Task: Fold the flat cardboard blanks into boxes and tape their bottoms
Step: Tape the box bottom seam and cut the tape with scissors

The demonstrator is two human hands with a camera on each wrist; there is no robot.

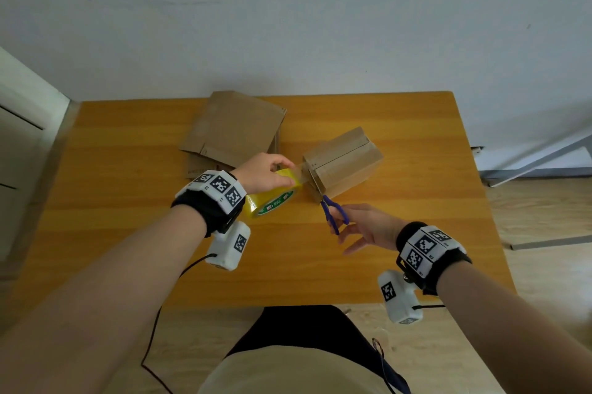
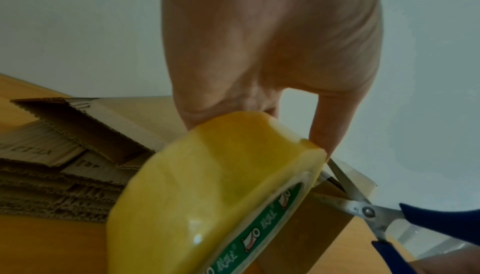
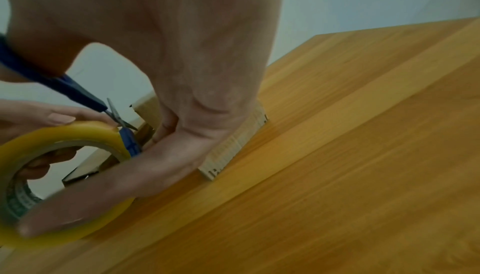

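Note:
A folded cardboard box (image 1: 344, 162) stands on the wooden table (image 1: 416, 201) with its closed flaps facing up. My left hand (image 1: 266, 174) grips a yellow tape roll (image 1: 272, 195) just left of the box, and a clear strip runs from the roll to the box's near edge. My right hand (image 1: 368, 227) holds blue-handled scissors (image 1: 333, 212) whose blades (image 2: 345, 184) stand parted at that strip beside the box corner. The roll (image 2: 207, 196) fills the left wrist view. In the right wrist view the scissors (image 3: 78, 94) sit above the roll (image 3: 64, 135).
A stack of flat cardboard blanks (image 1: 234, 130) lies at the back of the table, left of the box. The wall runs right behind the table's far edge. A metal frame (image 1: 538, 162) stands on the floor to the right.

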